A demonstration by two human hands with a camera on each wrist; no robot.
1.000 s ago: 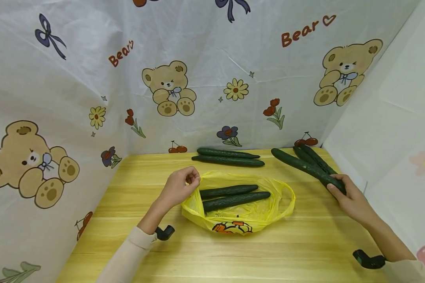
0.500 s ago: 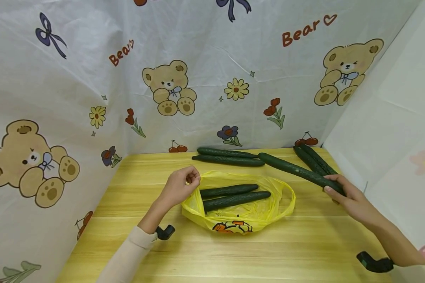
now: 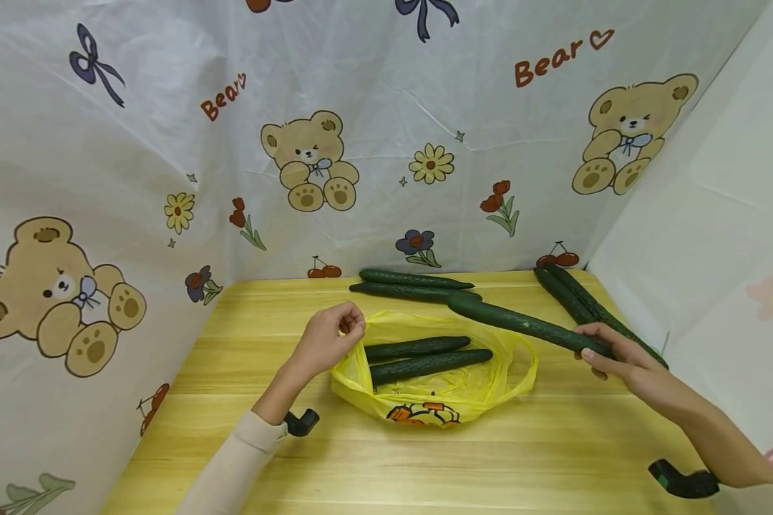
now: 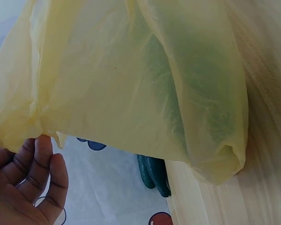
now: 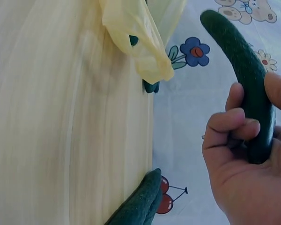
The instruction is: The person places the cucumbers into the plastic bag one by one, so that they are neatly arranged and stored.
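My left hand (image 3: 330,339) pinches the left edge of a yellow plastic bag (image 3: 425,411), whose mouth stands open on the table. Two dark green cucumbers (image 3: 430,366) lie inside it; from the left wrist view they show faintly through the film (image 4: 107,84). My right hand (image 3: 631,363) grips one end of another cucumber (image 3: 522,323), which slants up and left, its far end above the bag's back rim. In the right wrist view, fingers and thumb wrap the lower end of that cucumber (image 5: 250,75).
Two cucumbers (image 3: 412,292) lie side by side at the back of the wooden table (image 3: 489,472). Two more (image 3: 573,297) lie at the back right, partly behind my right hand. A printed cloth (image 3: 386,93) hangs behind, and a white wall (image 3: 715,236) stands at the right.
The right hand has moved the cucumber left from beside the right-hand pair, so its far end has swung over to the bag's back rim. My left hand has stayed at the bag's edge.
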